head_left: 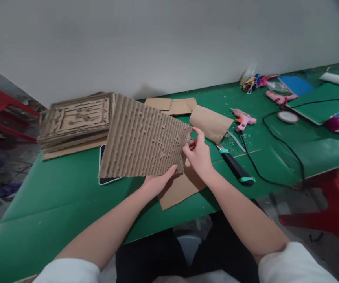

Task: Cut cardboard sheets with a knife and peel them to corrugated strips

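Observation:
A sheet of corrugated cardboard [142, 141], its ridges bare and torn in places, is tilted up above the table. My left hand [159, 181] grips its lower edge, thumb on the ridged face and the other fingers hidden behind. At the right edge, my right hand [198, 153] has thumb and forefinger bent close together by the torn corner; whether a scrap is pinched there is too small to make out. Below the hands lies a flat brown cardboard piece [184, 186]. A phone [110, 181] is partly covered by the raised sheet.
Stacked cardboard panels [78, 118] stand at the left. Cardboard pieces [169, 105] and a curved piece [210, 122] lie behind. Rightward are a utility knife [236, 167], a pink glue gun [244, 119] with a black cord [287, 145], and a tape roll [288, 116]. A red stool [331, 200] stands beside the green table [54, 204].

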Demonstrator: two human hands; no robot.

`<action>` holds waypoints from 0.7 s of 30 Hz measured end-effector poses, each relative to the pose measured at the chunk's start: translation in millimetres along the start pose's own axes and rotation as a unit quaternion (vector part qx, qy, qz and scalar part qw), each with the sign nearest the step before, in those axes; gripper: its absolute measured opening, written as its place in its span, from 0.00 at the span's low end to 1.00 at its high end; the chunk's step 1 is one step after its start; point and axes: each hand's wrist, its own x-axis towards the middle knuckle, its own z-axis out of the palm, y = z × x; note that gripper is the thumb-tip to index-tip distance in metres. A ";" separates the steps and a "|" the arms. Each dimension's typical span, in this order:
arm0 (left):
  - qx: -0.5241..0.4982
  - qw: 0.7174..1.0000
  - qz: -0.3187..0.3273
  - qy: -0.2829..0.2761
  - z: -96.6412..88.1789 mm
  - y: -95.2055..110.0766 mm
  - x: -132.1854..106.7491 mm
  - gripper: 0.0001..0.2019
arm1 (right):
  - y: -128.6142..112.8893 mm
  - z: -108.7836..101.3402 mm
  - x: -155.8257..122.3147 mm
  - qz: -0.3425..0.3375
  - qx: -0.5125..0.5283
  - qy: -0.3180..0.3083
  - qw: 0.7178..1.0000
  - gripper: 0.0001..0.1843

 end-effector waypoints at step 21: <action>-0.081 0.996 0.040 0.026 4.2 -1.4 0.5 0.23 | 7.3 -2.9 2.5 0.053 0.143 -0.069 0.986 0.14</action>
